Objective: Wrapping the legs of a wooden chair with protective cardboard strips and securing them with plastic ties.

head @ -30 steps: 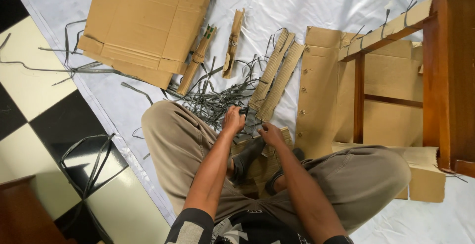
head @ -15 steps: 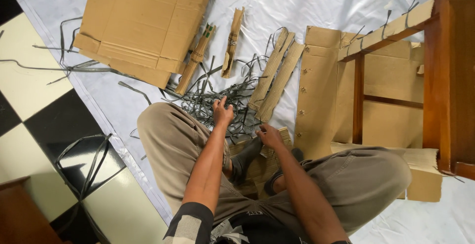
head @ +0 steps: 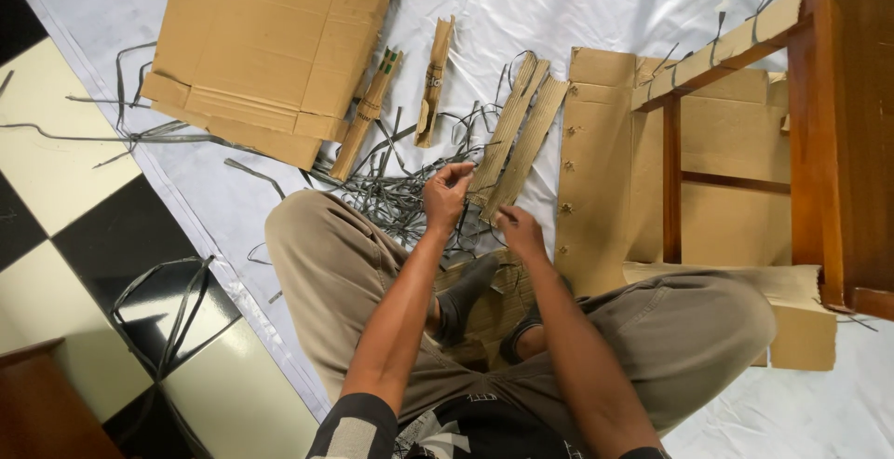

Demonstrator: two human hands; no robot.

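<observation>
Left hand (head: 447,195) pinches thin grey strips (head: 391,200) from the pile; right hand (head: 520,232) — fingers curled, grip unclear — waits beside the corrugated cardboard strips (head: 518,142), within reach.

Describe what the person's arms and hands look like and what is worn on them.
Both forearms are bare. The left hand and right hand wear no gloves, and no rings or watch show. Short sleeves end near the elbows: the left sleeve is dark with pale grey patches; the right is barely visible.
</observation>
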